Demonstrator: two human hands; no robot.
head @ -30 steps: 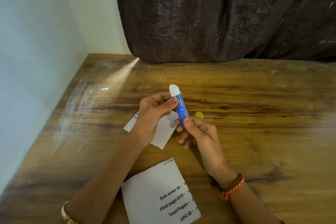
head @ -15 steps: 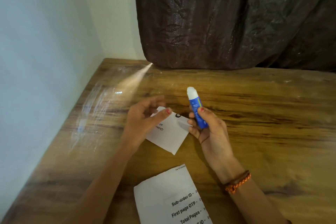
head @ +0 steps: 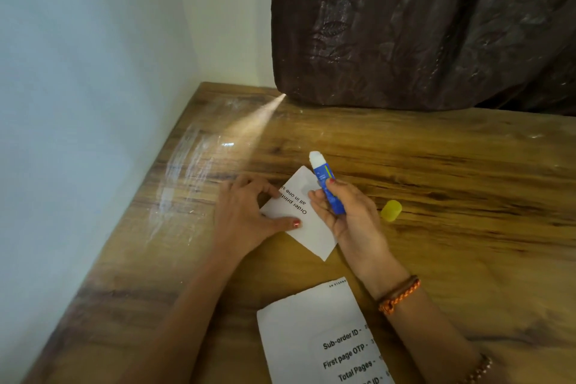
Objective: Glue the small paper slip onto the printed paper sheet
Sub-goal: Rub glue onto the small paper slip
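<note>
- The left hand [head: 246, 215] lies palm down on the wooden table [head: 436, 165], fingers nearly straight and spread, gripping nothing.
- Its fingertips [head: 295, 223] press on the left edge of the small paper slip [head: 307, 221], pinning it flat to the table; the thumb rests along the slip's near-left edge and the other fingers touch its far-left edge.
- The slip lies at a slant between the two hands, printed side up, its black lettering just beyond the left thumb tip.
- The right hand [head: 346, 215] grips an uncapped blue glue stick [head: 327, 187], thumb and fingers curled round the lower barrel.
- The stick tilts up and away from the fingers, its white glue tip [head: 315, 158] raised above the slip's far corner and not touching the paper.
- The right fingertips hover over the slip's right side; whether they touch it cannot be told.
- A yellow cap [head: 391, 210] lies on the table just right of the right hand, apart from it.
- The printed paper sheet [head: 305, 330] lies flat on the table nearer the person, below both hands and between the forearms, untouched by either hand.
- An orange braided bracelet [head: 400, 294] circles the right wrist.
- A dark curtain [head: 420, 25] hangs at the far edge of the table.
</note>
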